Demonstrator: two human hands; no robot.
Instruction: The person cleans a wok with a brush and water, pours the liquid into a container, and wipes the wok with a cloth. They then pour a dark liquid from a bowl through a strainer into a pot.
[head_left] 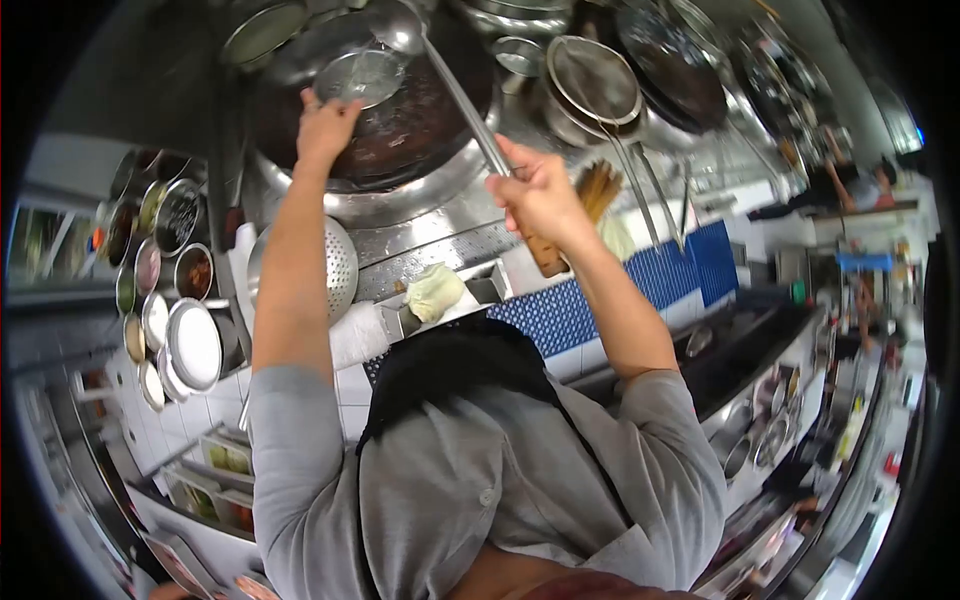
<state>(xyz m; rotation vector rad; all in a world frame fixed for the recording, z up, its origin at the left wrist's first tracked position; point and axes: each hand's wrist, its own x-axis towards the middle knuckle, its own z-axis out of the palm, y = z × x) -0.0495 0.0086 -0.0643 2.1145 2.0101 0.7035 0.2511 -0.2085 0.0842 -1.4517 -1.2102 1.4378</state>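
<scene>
Slippage is the main risk: the left hand [328, 130] meets the bowl [362, 78] only at its near rim, so a loose fingertip hold could drop it into the wok [430, 125]. Whether these fingers clamp the rim or merely touch it cannot be told; nor can whether the bowl rests on the wok. The right hand [540, 195] is closed around the shaft of the ladle [460, 95]. The ladle's head lies over the far side of the wok, near the bowl; a short swing could strike bowl or fingers. Hot metal, if present, could burn the left hand; heat is not visible.

Surface: steel counter [400, 245], wet-looking, on the wok's near side. A perforated skimmer [342, 270] sits near-left of the wok, a crumpled cloth [433, 290] nearer the body. Strainer [593, 78] and brush [598, 190] are right of the wok.

Room: food containers [194, 270] stand left of the wok. A co-worker [860, 190] is well apart, far right of the wok.
</scene>
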